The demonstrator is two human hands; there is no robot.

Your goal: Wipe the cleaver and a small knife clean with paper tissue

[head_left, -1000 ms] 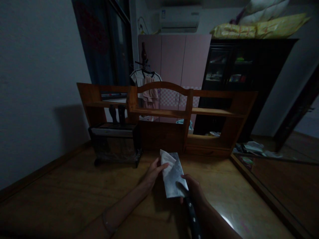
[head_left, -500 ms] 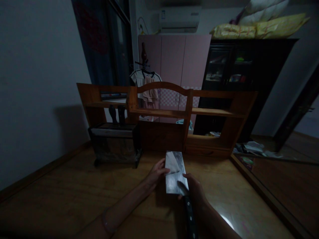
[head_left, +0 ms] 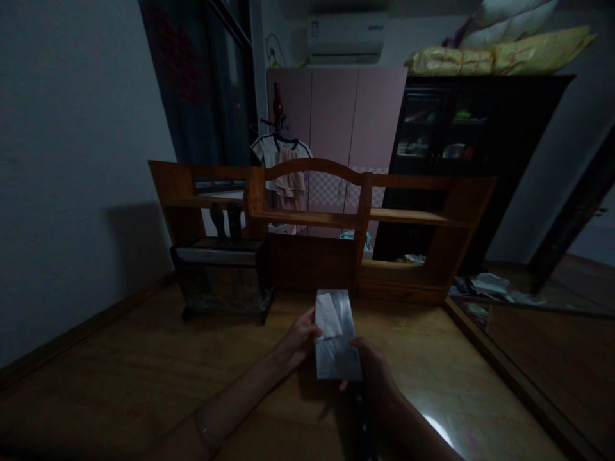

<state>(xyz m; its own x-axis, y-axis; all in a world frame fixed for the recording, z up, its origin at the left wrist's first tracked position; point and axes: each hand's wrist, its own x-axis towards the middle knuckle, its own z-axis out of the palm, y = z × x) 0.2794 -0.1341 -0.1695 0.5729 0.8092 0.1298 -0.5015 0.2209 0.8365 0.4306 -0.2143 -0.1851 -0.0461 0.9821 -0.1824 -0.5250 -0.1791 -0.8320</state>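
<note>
My right hand (head_left: 372, 370) grips the dark handle of a broad cleaver (head_left: 339, 355), its flat steel blade pointing away from me over the wooden desk (head_left: 144, 384). My left hand (head_left: 300, 335) is closed on a folded white tissue (head_left: 328, 320) and presses it against the blade's upper left part. Both hands hover just above the desk, in front of the wooden shelf unit (head_left: 317, 224).
A dark knife block (head_left: 221, 275) with two handles sticking up stands at the left of the shelf unit. A grey wall runs along the left. The desk's raised right edge (head_left: 509, 378) borders a drop to the floor. Wardrobes and a dark cabinet stand behind.
The left hand has slid the tissue down along the blade toward the handle. The cleaver has turned slightly straighter and stays in the right hand.
</note>
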